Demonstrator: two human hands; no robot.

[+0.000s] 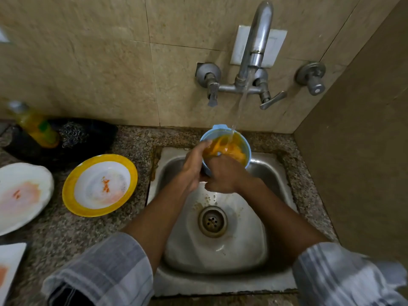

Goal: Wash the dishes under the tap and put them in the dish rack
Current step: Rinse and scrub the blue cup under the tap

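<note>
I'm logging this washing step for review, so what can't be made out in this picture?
Head view only:
- Blue bowl: its inside is hidden by orange water; its base by both hands.
- Left hand fingertips: hidden inside the bowl.
- Bottle: label blurred.
- White plate: cut off by the left edge.
- Dish rack: out of frame.
</note>
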